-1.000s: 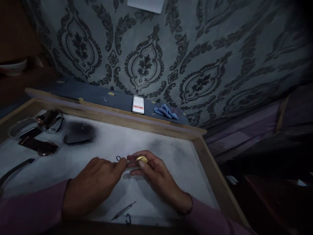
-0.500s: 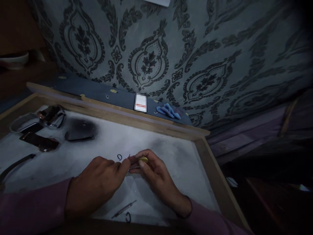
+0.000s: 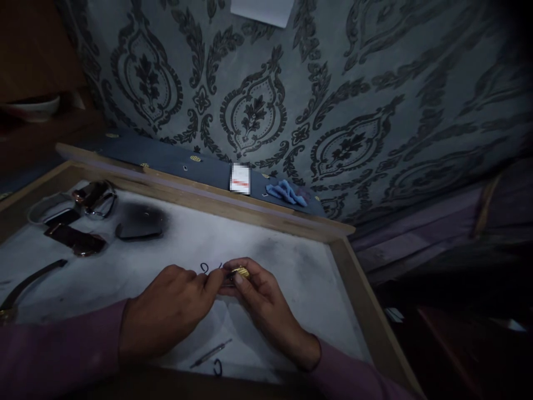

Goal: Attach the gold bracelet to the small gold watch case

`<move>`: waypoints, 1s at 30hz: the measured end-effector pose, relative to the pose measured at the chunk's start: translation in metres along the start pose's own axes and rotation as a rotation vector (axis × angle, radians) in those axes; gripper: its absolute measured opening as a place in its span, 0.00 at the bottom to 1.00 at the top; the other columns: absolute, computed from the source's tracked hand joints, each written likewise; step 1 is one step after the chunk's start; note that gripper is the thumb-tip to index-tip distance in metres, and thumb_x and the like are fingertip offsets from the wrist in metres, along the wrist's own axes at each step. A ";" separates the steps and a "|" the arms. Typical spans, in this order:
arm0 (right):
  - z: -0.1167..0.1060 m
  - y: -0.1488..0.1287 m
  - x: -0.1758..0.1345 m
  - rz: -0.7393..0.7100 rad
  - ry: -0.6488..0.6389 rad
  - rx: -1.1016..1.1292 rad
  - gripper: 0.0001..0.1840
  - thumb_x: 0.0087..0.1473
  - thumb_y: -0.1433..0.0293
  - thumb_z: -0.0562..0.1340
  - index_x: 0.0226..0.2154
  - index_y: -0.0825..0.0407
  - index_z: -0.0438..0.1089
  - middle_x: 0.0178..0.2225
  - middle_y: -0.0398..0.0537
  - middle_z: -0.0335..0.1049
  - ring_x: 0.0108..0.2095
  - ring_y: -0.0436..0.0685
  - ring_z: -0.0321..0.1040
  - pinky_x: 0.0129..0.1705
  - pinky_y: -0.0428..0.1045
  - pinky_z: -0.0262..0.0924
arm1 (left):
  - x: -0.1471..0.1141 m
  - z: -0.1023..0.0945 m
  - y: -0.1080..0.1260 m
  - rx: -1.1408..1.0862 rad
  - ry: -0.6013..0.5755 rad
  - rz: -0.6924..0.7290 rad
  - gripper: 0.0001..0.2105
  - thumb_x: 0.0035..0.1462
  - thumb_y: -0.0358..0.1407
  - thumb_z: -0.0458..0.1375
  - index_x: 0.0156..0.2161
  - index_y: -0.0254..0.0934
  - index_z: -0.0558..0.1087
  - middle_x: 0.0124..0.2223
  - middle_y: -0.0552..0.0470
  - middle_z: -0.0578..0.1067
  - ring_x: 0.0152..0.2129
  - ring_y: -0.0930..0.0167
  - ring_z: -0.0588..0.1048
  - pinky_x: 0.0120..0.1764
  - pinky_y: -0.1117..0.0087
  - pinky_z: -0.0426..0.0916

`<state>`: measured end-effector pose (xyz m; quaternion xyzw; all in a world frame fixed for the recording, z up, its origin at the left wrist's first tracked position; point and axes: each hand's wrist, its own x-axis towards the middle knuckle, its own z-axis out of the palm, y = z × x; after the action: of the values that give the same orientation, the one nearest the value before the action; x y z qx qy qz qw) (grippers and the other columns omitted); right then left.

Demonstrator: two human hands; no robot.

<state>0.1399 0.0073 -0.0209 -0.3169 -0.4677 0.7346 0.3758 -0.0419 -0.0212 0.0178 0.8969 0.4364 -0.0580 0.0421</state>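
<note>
My right hand [image 3: 268,305] pinches a small gold-coloured watch case [image 3: 241,272] between thumb and fingers above the white surface. Closed fingertips of my left hand [image 3: 175,305] meet the case at its left side; what they grip is hidden. Just beyond the fingertips lies a small black curled piece [image 3: 204,268]. Nearer to me are a slim metal pen-like tool [image 3: 211,353] and another black curl [image 3: 217,367].
A raised wooden rim [image 3: 362,300] borders the white work surface [image 3: 291,250]. Several watches with dark straps [image 3: 77,239] lie at the left, beside a dark smooth object [image 3: 139,225]. Behind the rim are a blue cloth [image 3: 286,192] and a white card [image 3: 240,179].
The gold-coloured case has turned in my right hand and shows more of its ridged face. Both hands stay close together; the whole view has shifted slightly.
</note>
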 end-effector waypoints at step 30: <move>0.003 0.000 -0.002 -0.041 0.008 -0.137 0.08 0.59 0.64 0.62 0.38 0.51 0.72 0.34 0.47 0.74 0.36 0.55 0.74 0.42 0.53 0.72 | 0.000 0.002 0.000 -0.049 -0.013 -0.004 0.16 0.54 0.18 0.48 0.48 0.31 0.63 0.31 0.48 0.77 0.25 0.64 0.77 0.29 0.65 0.69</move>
<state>0.1380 0.0042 -0.0197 -0.3351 -0.5216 0.6918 0.3702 -0.0419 -0.0220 0.0162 0.8944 0.4390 -0.0532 0.0669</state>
